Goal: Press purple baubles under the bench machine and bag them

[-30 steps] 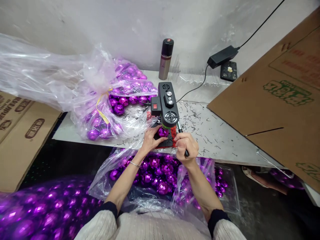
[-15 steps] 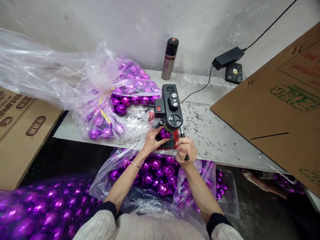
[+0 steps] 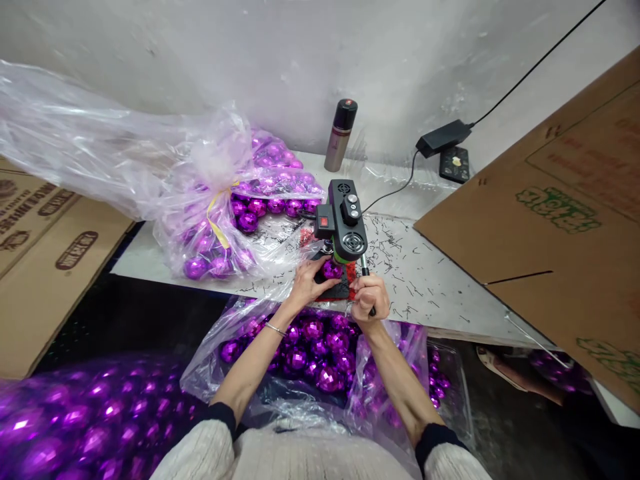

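My left hand (image 3: 306,285) pinches a shiny purple faceted ball ornament (image 3: 332,269) between thumb and fingers. The ball sits under the head of a small black bench press machine (image 3: 345,220), over its dark base (image 3: 340,291). Wrapped round the machine's lever handle (image 3: 365,267), my right hand (image 3: 370,299) is closed just right of the ball. The machine's head hides the top of the ball. Below the hands, an open clear plastic bag (image 3: 210,363) holds many loose purple balls (image 3: 327,377).
A tied bag (image 3: 220,220) of purple balls lies left of the machine. Small dark wire bits litter the white table (image 3: 425,293). Behind stand a spray can (image 3: 341,137) and a power adapter (image 3: 444,137). Cardboard boxes (image 3: 560,220) flank both sides. Another person's foot (image 3: 500,367) shows at lower right.
The view has shifted slightly, so the table items appear a little lower. Both hands keep their holds on the ball and the lever; the lever looks about the same.
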`<state>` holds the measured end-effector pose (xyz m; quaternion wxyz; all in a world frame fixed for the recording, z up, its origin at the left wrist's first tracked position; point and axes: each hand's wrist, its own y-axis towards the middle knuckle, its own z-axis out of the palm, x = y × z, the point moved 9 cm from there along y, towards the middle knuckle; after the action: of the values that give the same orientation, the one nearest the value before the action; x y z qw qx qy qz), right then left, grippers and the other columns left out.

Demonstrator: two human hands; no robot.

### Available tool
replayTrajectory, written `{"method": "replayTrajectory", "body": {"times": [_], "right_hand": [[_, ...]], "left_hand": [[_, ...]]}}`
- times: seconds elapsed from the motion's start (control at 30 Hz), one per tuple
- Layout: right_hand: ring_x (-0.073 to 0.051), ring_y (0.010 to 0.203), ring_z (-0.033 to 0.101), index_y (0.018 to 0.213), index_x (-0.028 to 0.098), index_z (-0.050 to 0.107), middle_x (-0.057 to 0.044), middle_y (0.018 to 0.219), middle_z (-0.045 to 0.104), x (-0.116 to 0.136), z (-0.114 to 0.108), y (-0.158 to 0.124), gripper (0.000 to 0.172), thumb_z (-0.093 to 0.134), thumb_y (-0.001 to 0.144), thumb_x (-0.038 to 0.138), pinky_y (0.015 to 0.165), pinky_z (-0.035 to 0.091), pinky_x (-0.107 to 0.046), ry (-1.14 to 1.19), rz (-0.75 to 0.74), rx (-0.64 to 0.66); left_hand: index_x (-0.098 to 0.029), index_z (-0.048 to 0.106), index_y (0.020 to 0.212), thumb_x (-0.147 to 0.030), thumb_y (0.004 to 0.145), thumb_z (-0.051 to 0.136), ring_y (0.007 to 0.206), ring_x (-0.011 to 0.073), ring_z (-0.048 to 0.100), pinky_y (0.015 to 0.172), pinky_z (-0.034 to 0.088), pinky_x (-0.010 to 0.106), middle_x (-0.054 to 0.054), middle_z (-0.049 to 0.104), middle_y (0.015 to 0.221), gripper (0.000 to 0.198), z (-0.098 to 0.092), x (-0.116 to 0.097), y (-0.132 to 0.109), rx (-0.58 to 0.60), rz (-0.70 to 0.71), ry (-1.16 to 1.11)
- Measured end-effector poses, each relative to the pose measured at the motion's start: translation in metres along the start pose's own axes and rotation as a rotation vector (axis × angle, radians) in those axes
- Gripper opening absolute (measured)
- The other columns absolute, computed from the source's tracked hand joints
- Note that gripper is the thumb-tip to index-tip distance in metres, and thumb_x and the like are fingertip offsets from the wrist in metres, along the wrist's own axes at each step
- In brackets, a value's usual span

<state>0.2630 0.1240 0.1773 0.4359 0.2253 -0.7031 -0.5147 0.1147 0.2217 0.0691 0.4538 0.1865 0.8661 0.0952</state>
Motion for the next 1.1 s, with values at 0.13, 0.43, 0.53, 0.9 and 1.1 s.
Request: {"method": "replayTrajectory", "body": {"times": [0.13,0.43,0.53,0.9,1.1], "right_hand": [[-0.015,0.063,0.06,0.081,0.024,0.053,0.001,0.074,0.06,0.0,0.002,0.001,0.028,0.044,0.107,0.025,0.061,0.05,-0.033,-0.029,0.003,0.008],[-0.013,0.061,0.057,0.072,0.023,0.05,0.001,0.069,0.058,0.012,0.002,0.024,0.034,0.043,0.106,0.021,0.056,0.045,-0.029,-0.08,0.031,0.057],[-0.014,0.06,0.057,0.069,0.023,0.05,0.001,0.064,0.057,0.017,0.0,0.04,0.035,0.046,0.103,0.015,0.054,0.043,-0.03,-0.072,0.075,0.048],[-0.013,0.061,0.055,0.074,0.023,0.048,0.001,0.071,0.058,0.01,0.004,0.012,0.032,0.041,0.104,0.018,0.058,0.044,-0.029,-0.098,-0.026,0.048],[-0.012,0.06,0.056,0.076,0.024,0.046,0.002,0.072,0.057,0.008,0.01,-0.001,0.031,0.04,0.106,0.023,0.058,0.046,-0.028,-0.132,-0.087,0.09]], "left_hand": [[-0.02,0.069,0.14,-0.049,0.084,0.088,0.109,0.0301,0.072,0.101,0.053,0.044,0.012,0.079,0.117,0.066,0.002,0.002,0.001,0.003,0.001,0.003],[-0.02,0.069,0.14,-0.048,0.085,0.088,0.112,0.0305,0.072,0.102,0.054,0.044,0.012,0.079,0.119,0.065,0.002,-0.001,0.002,0.006,0.018,0.005],[-0.021,0.068,0.141,-0.049,0.085,0.087,0.111,0.0302,0.072,0.102,0.053,0.045,0.012,0.079,0.119,0.065,0.001,-0.001,0.001,0.001,0.02,0.001],[-0.02,0.068,0.141,-0.049,0.086,0.086,0.112,0.0303,0.071,0.102,0.053,0.044,0.013,0.079,0.12,0.065,0.001,-0.002,0.002,0.016,0.01,-0.011],[-0.02,0.069,0.14,-0.048,0.084,0.088,0.111,0.0305,0.072,0.1,0.054,0.044,0.012,0.079,0.12,0.065,0.0,-0.002,0.001,0.002,0.009,-0.003]]}}
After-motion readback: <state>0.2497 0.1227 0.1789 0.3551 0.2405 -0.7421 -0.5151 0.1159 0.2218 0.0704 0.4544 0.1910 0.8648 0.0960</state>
